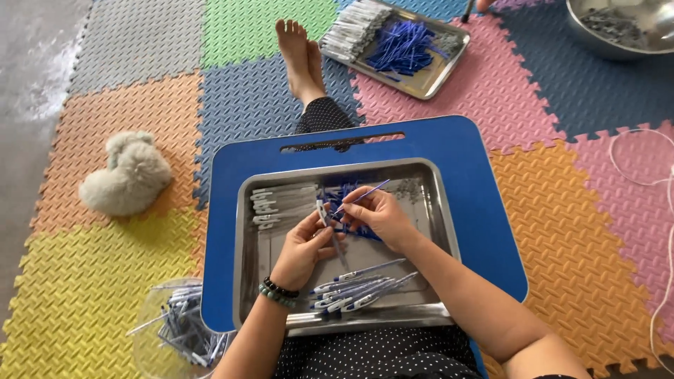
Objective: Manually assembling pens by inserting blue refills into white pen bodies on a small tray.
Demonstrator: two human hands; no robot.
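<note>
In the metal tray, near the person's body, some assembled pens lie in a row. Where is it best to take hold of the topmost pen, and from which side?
Probably take the topmost pen at the middle of its barrel, coming from above with thumb and finger across it. It lies flat in the tray, slanted, tip to the upper right. Its far side is free; other pens crowd the near side. Both the left hand and right hand are occupied.

A floor of coloured interlocking foam mats point(105, 281) carries a blue plastic lap worktop point(484, 210), which bears a shallow steel tray point(247, 245). Directly on the mats lie a second steel tray point(428, 83), a steel bowl point(597, 38), a clear plastic tub point(151, 344) and a grey plush toy point(126, 175).
</note>
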